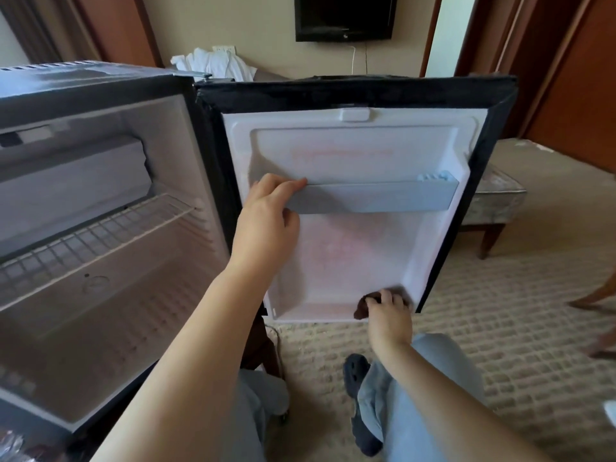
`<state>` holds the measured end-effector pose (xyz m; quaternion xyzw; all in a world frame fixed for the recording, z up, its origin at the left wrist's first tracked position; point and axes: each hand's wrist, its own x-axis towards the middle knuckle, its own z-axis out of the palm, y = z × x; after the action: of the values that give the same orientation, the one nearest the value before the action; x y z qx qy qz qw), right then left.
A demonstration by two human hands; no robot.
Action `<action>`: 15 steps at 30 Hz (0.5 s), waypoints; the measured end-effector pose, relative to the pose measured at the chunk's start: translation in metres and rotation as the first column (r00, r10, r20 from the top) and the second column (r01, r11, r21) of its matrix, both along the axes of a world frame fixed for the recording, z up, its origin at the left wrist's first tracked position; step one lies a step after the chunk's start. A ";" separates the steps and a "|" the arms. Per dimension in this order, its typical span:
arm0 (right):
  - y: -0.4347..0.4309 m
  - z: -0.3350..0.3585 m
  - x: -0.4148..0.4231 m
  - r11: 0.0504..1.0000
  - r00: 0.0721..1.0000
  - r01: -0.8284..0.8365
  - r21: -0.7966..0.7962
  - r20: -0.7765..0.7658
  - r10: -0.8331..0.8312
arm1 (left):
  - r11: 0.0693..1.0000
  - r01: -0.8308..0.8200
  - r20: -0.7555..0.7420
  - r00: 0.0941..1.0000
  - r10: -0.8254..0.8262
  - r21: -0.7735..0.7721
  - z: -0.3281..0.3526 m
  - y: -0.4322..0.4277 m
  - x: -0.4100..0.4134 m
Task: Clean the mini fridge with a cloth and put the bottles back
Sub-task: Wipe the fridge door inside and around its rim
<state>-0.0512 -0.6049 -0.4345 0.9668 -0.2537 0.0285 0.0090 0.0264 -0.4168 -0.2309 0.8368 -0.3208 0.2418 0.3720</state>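
Head view: your left hand (270, 211) grips the door shelf (376, 196) while your right hand (389, 311) clutches the cloth (360, 311); leaning on that shelf could unclip it.

Left of your left hand (266, 215) the fridge (186, 135) stands open, crossed by the rack (100, 235). Between your hands the door (350, 255) is bare, below the jutting shelf (376, 196) your left hand grips. Your right hand (388, 311), gripping the cloth (360, 308), is hemmed by the door's raised rim just right and below.
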 end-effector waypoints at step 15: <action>0.116 0.007 0.061 0.881 0.893 -0.449 0.149 0.045 0.447 | 0.987 0.059 -0.037 0.998 -0.054 0.152 0.007 0.021 -0.001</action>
<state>0.0094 -0.4885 -0.4274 0.9968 -0.0250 0.0147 -0.0744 0.0254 -0.3958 -0.2241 0.8572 -0.3561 0.1922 0.3185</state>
